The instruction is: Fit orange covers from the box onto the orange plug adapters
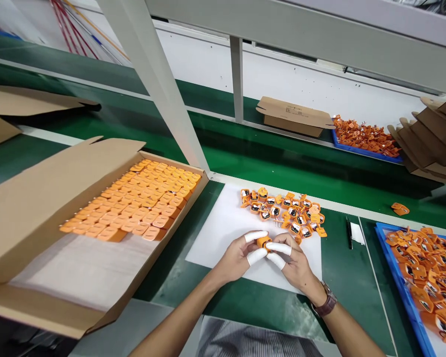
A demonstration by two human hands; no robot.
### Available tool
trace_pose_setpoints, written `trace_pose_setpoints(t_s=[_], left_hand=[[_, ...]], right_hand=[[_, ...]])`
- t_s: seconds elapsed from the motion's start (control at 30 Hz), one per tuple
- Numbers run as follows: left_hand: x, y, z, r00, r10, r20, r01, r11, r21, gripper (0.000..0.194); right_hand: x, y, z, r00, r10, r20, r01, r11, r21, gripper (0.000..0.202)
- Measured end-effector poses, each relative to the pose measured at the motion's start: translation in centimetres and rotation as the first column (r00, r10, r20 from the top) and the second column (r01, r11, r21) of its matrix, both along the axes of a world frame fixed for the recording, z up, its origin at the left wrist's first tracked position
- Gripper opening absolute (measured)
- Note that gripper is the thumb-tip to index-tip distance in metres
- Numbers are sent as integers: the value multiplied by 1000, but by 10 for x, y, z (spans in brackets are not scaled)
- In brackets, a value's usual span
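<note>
Between both hands, just above a white sheet [215, 233], is a small orange plastic housing [263, 242] with a dark part inside. My left hand [241, 254] grips its left side with thumb and finger. My right hand [289, 255] pinches it from the right, fingers over its front. White covers sit on several of the fingertips, and a watch [326, 300] is on the right wrist. Beyond the hands, several similar orange housings [293, 213] lie loose on the sheet, many with dark and silvery parts showing inside. The fingers partly hide the held piece.
An open cardboard box [178, 230] at the left holds rows of orange pieces. A blue tray [405, 292] heaped with orange pieces stands at the right. A black pen-like tool [348, 233] lies nearby. Behind are a grey frame post [171, 94], a second blue tray [367, 151] and folded cartons [436, 134].
</note>
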State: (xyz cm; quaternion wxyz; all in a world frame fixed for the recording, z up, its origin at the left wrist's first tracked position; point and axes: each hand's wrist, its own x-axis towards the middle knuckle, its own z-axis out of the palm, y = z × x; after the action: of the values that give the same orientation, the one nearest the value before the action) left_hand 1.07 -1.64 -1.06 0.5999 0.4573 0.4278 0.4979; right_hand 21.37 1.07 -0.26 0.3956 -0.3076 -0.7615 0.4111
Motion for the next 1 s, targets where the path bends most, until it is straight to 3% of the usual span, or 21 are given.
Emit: trace_pose_setpoints(t_s=[0.23, 0.4, 0.53, 0.63, 0.77, 1.0], left_hand=[[-1, 4, -2, 999, 3, 33, 0, 997, -75, 40], [3, 3, -5, 999, 12, 31, -9, 997, -73, 35], [7, 3, -7, 999, 34, 4, -34, 999, -34, 33], [6, 3, -5, 998, 59, -12, -60, 998, -19, 31], [4, 2, -3, 996, 83, -11, -83, 996, -17, 30], [12, 3, -9, 990, 138, -25, -138, 990, -31, 28]], right_hand=[[1, 0, 4, 999, 13, -45, -14, 1000, -24, 33], [-3, -2, -2, 979, -120, -165, 91, 981, -173, 23], [-8, -4, -7, 967, -150, -206, 91, 959, -270, 21], [-7, -5, -9, 976, -134, -172, 97, 973, -208, 22], [-5, -5, -6, 994, -88, -65, 87, 996, -11, 33], [-6, -4, -4, 998, -65, 22, 60, 982, 180, 47]])
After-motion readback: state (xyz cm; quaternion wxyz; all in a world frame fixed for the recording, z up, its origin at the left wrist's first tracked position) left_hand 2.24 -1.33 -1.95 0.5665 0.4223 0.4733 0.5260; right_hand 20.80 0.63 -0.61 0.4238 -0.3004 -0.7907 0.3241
